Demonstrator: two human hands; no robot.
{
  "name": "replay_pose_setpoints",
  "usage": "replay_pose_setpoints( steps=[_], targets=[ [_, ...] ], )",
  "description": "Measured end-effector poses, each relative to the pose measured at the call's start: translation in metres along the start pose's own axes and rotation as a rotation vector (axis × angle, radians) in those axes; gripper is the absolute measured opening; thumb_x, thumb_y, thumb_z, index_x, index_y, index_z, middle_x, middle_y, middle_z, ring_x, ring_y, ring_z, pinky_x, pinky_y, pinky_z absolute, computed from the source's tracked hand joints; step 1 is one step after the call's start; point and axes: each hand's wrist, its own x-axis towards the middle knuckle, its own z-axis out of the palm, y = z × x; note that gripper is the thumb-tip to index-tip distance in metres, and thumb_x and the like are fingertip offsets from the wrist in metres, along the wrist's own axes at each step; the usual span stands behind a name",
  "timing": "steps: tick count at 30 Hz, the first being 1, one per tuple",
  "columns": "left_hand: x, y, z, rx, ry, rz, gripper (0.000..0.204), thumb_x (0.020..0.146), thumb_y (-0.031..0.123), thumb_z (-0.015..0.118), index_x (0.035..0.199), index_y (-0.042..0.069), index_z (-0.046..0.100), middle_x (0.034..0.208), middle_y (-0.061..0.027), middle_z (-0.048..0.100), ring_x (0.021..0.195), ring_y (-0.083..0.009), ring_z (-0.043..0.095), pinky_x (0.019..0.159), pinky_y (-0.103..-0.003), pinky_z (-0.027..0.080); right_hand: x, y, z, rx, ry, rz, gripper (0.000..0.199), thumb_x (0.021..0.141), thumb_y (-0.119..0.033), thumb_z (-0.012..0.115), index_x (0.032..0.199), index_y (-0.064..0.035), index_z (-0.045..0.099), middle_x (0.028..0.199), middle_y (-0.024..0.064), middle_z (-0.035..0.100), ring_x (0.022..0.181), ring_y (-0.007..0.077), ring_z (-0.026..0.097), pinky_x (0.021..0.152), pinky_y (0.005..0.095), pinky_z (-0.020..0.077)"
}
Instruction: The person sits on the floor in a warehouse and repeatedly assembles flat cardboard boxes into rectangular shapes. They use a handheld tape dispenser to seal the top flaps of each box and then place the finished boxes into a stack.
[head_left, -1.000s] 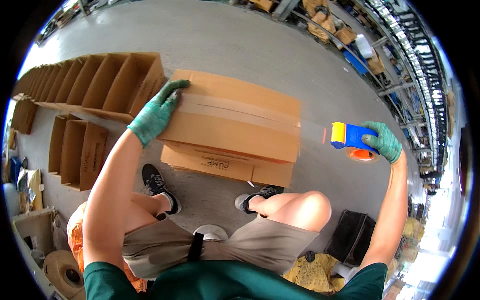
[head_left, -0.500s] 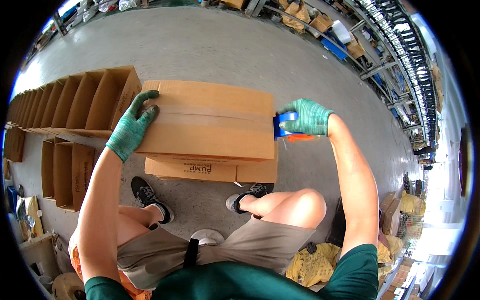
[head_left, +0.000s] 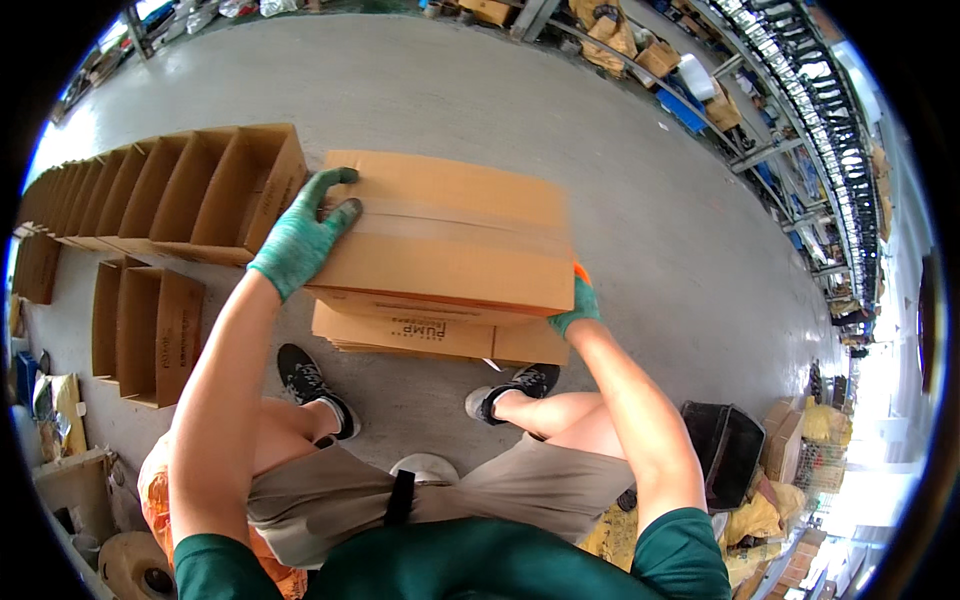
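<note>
A closed cardboard box (head_left: 450, 240) lies before me, with a strip of clear tape along the seam of its top. My left hand (head_left: 305, 232), in a green knitted glove, grips the box's left end, its thumb and fingers bent over the top edge. Gloved likewise, my right hand (head_left: 578, 305) is low against the box's right end and mostly hidden behind it. Above that hand shows an orange bit of the tape dispenser (head_left: 581, 272); its blue part is out of sight. Underneath the box are flattened cardboard cartons (head_left: 455, 338) in a stack.
At the left stands a long row of open cardboard boxes (head_left: 225, 190), with a nearer pair of open boxes (head_left: 158, 325). A black bin (head_left: 722, 455) and yellow sacks (head_left: 760, 515) are at my right. Loaded shelving (head_left: 770, 150) runs along the far right.
My right hand has brought the tape dispenser down and inward against the box's right end, out of the open beside it. My left hand keeps its place on the box.
</note>
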Motion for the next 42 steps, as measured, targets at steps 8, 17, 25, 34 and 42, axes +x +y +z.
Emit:
replay_pose_setpoints(
  steps=[8,17,25,34,42],
  targets=[
    [-0.01,0.011,-0.01,0.235,0.077,-0.037,0.052,0.091,0.039,0.073,0.134,0.018,0.053,0.129,-0.0173,0.061,0.112,-0.0297,0.061,0.1,-0.042,0.049,-0.012,-0.033,-0.184,0.666,0.298,0.285,0.037,0.098,-0.025,0.057,0.129,-0.0065,0.062,0.128,0.0175,0.065,0.111,0.0289,0.066,0.092,0.0395,0.0534],
    [0.014,-0.015,0.005,0.15,0.105,0.014,0.077,0.098,0.031,0.065,0.159,0.02,0.02,0.141,-0.0244,0.054,0.124,-0.0354,0.057,0.107,-0.043,0.044,-0.027,-0.227,-0.226,0.25,0.484,-0.492,0.074,0.1,-0.054,0.047,0.147,0.0013,0.041,0.156,0.0218,0.037,0.145,0.0389,0.033,0.12,0.0491,0.0267],
    [0.015,-0.022,0.003,0.073,0.041,-0.113,0.057,0.106,0.043,0.039,0.144,0.001,0.047,0.136,-0.0237,0.059,0.125,-0.035,0.056,0.11,-0.04,0.039,-0.078,-0.092,-0.179,0.361,0.47,-0.018,0.063,0.099,-0.041,0.056,0.145,0.0012,0.044,0.158,0.0225,0.033,0.147,0.0404,0.03,0.117,0.0524,0.0315],
    [-0.003,-0.025,-0.012,-0.616,0.106,-0.516,0.07,0.099,0.062,0.048,0.139,0.005,0.052,0.136,-0.0129,0.058,0.117,-0.0238,0.059,0.104,-0.041,0.047,-0.057,-0.079,-0.196,1.055,0.229,0.148,0.046,0.1,-0.025,0.062,0.136,0.0027,0.053,0.121,0.0108,0.066,0.109,0.0168,0.059,0.1,0.0337,0.0471],
    [-0.012,0.051,-0.076,-1.066,0.13,-0.112,0.075,0.096,0.067,0.047,0.124,-0.001,0.057,0.119,-0.0155,0.061,0.106,-0.03,0.058,0.098,-0.046,0.048,-0.069,-0.026,-0.2,1.258,0.694,-0.241,0.063,0.096,-0.004,0.06,0.153,-0.0043,0.033,0.15,0.0102,0.043,0.132,0.0205,0.047,0.113,0.034,0.0385]
  ],
)
